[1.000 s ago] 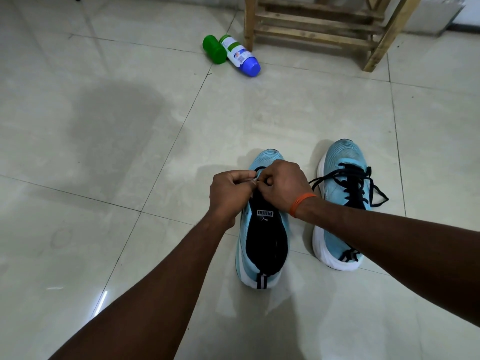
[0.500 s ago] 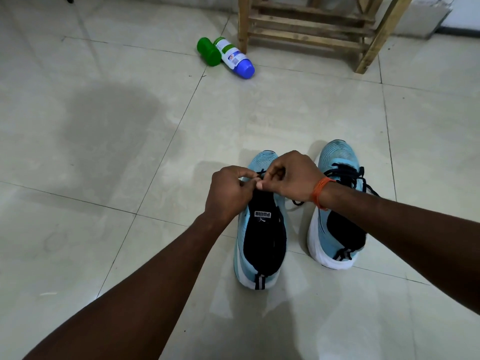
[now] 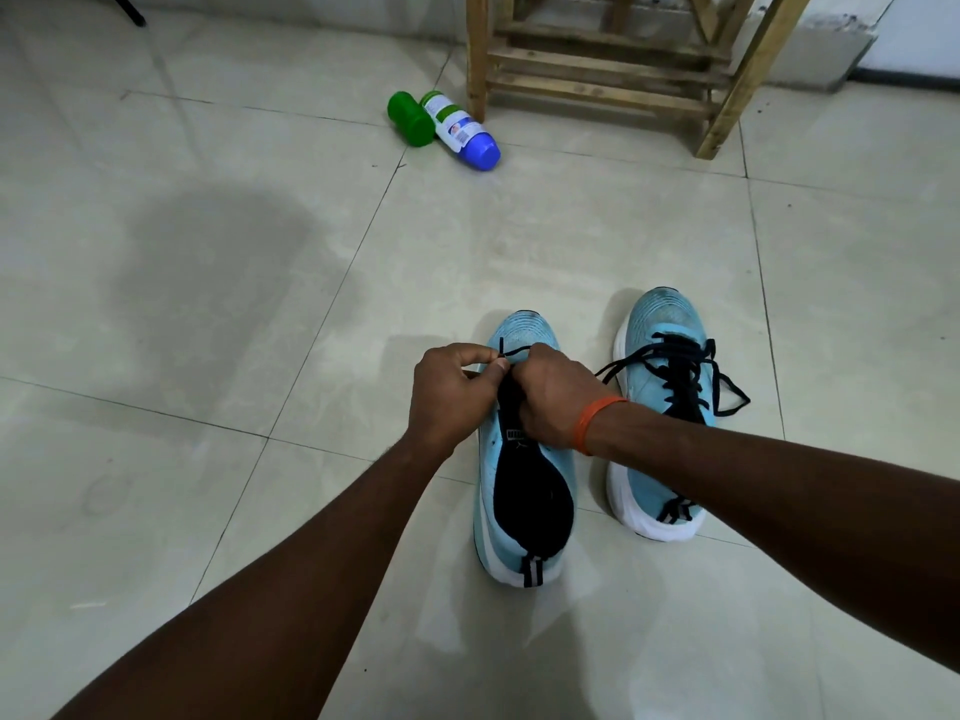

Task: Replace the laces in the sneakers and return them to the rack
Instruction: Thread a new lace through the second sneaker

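Since half a sec ago r. hand has dropped lower onto the tongue, half covering the logo, and a bit of black lace now pokes up between the fists. On the other side l. hand is curled, thumb and forefinger pinching the lace at the toe-end eyelets. The r. hand is curled tight too, lace running into it, fingertips hidden from me. Unlaced sneaker lies centre-frame, long axis toe-up, heel toward bottom edge, so I judge lacing must work down-frame. Laced sneaker sits just right, parallel. Rack is upper right, beyond both toes.
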